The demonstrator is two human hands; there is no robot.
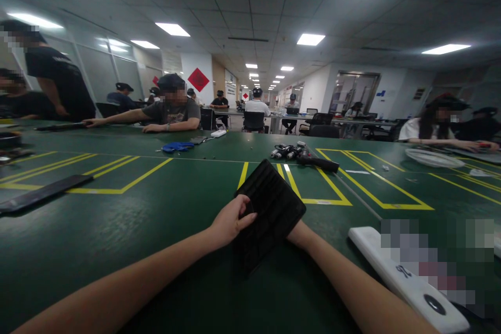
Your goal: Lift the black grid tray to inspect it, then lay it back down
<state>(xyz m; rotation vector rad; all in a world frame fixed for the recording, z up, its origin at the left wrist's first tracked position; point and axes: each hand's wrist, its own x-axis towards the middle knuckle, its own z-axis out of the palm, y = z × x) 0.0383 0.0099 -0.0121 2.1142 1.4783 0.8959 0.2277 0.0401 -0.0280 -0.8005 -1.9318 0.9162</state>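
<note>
A flat black rectangular panel (270, 214) with rounded corners and a grid of raised or sunken blocks is held up tilted above the green table (164, 261). My left hand (235, 219) is at its left side, with curled thumb and fingers on the face near the edge. From behind, my right hand (300, 234) supports the lower right edge; its fingers are hidden by the panel. The dark surface makes it hard to tell exactly what the panel is.
A white device marked 26 (407, 276) lies at right. Ahead are dark cylindrical tools (299, 154), a blue cloth-like item (178, 146) and yellow tape outlines (326, 202). A long black bar (47, 193) lies at left. A person (168, 109) sits across the table.
</note>
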